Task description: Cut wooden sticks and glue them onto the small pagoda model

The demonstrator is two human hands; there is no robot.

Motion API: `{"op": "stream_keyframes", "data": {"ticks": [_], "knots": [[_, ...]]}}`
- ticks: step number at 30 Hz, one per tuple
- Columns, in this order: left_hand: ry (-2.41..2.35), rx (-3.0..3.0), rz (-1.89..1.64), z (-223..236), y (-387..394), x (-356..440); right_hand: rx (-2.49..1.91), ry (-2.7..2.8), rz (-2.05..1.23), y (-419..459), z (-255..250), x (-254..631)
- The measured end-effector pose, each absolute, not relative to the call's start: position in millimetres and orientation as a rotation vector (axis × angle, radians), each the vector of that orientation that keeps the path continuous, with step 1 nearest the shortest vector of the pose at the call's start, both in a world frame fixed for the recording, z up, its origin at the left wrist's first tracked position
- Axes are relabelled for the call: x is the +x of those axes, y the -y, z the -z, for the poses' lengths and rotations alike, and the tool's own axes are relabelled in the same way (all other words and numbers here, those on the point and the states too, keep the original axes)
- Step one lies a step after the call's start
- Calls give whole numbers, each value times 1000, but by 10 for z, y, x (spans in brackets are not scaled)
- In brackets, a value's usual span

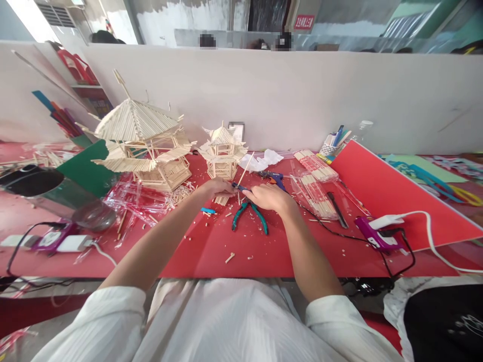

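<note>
My left hand (219,188) and my right hand (267,195) meet over the middle of the table, fingers closed. A thin wooden stick (246,170) slants up from between them, its lower end at my left fingertips. A small dark blue tool (239,187) lies between the fingertips, mostly covered by my right hand; its kind is unclear. Just below rest pliers with teal handles (249,217), spread apart on the table. Behind my left hand stands a small wooden-stick pavilion (222,153). A larger stick pavilion (145,143) is further left.
Right of my hands lie a blue glue gun (277,178) and packs of wooden sticks (315,193). A black cable runs to a purple power strip (378,235). A red board (407,196) leans at right. A clear container (64,193) and plastic wrappers (136,198) are at left.
</note>
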State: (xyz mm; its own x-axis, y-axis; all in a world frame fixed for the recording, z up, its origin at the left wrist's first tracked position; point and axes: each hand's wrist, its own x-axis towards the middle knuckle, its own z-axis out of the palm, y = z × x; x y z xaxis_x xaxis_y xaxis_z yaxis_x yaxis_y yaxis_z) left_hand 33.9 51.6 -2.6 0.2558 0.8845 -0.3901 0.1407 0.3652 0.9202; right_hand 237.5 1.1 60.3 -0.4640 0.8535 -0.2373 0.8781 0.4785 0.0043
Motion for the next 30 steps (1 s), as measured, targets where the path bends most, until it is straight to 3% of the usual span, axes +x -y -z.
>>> {"op": "stream_keyframes", "data": {"ticks": [30], "knots": [[-1217, 1033, -720, -41, -478, 381, 1468, -2540, 217, -118, -532, 2468]]}}
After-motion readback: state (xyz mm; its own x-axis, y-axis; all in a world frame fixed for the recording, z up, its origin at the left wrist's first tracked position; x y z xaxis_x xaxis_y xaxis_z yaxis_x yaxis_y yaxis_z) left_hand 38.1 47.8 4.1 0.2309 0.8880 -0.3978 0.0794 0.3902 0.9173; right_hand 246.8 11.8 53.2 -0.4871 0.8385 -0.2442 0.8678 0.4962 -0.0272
